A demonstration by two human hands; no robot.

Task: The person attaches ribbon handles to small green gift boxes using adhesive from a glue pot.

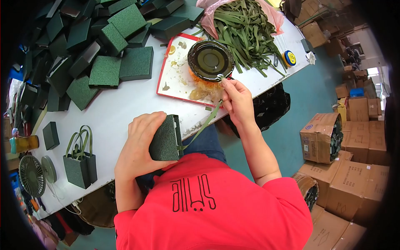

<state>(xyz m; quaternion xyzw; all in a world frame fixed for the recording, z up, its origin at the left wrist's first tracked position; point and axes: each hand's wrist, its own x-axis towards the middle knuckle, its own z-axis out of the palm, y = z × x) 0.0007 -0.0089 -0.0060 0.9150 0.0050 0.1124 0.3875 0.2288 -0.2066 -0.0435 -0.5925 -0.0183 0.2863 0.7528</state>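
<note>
My left hand (139, 143) is wrapped round a dark green patterned box (165, 141), held near the table's front edge with its open side to the right. A green ribbon (206, 121) runs from the box up towards my right hand (234, 93). The right fingers are pinched at the rim of a black round bowl (211, 61) of dark liquid; what they grip there is too small to tell. Under the bowl lies a stained white board (179, 68) with a red edge. Behind the bowl, loose green ribbons (246, 31) spill from a pink plastic bag (209, 16).
Many green boxes (104, 71) are piled at the back left. Small green bags with handles (80, 166) stand at the left, beside a fan (32, 176). A blue and yellow round container (289, 58) sits at the right edge. Cardboard cartons (321, 139) stand on the floor.
</note>
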